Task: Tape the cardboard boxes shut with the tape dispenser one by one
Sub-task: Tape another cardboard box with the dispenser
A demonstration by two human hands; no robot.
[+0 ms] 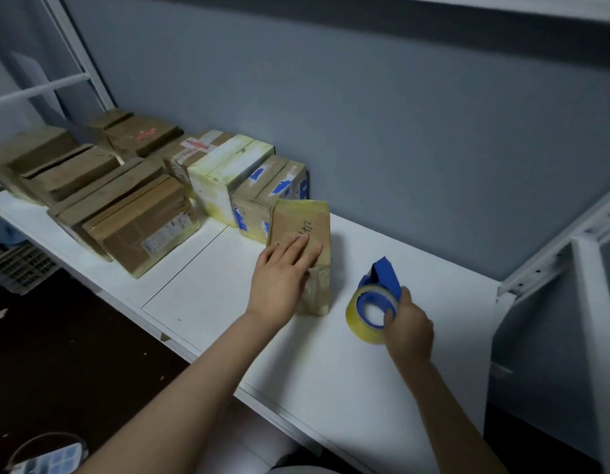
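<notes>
One small cardboard box (308, 218) is lying on the white desk (221, 302), and the left hand (283, 271) is resting flat on its top with fingers straight. Just right of it, the right hand (408, 326) is gripping the single blue tape dispenser (377, 301), its one yellowish roll touching the desk. About eight more boxes (143, 224) are sitting crowded together along the wall to the left; those at the back are hard to count apart.

Small cardboard box (302, 220) on the desk (211, 302), under my left hand (283, 271); tape dispenser (361, 304) to its right, in my right hand (411, 331); remaining boxes (139, 217) ranged behind and left, along the wall (399, 148).
</notes>
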